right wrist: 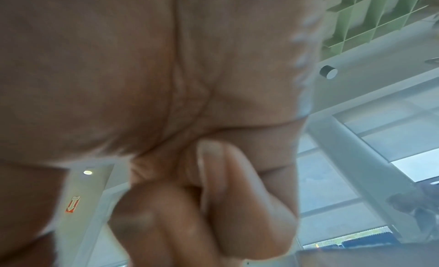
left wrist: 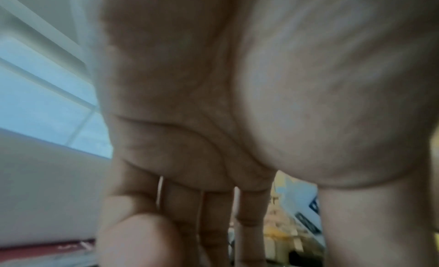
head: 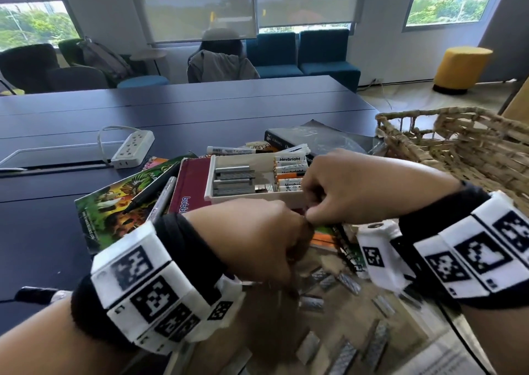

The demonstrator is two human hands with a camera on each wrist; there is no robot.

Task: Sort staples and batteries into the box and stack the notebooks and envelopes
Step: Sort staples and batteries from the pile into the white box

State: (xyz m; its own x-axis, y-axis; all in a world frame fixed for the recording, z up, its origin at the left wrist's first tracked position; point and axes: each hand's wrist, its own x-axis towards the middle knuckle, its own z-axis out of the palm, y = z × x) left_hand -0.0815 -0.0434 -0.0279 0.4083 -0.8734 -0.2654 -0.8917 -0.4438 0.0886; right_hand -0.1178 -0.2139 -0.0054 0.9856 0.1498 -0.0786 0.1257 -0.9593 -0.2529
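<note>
Dark table [head: 200, 108]: left hand [head: 252, 237] reaches down with straight fingers; right hand [head: 352, 188], fingers curled, grip unclear, beside box [head: 257, 196].

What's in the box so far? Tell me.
Partly filled. The box holds staple strips on the left and batteries on the right; more staples lie loose outside it.

White box [head: 210, 186] holds staples [head: 233, 180] and batteries [head: 289, 171].

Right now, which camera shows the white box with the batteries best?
The head view: the white box sits there with staples left, batteries right. Both wrist views are filled by blurred palms and show no box.
</note>
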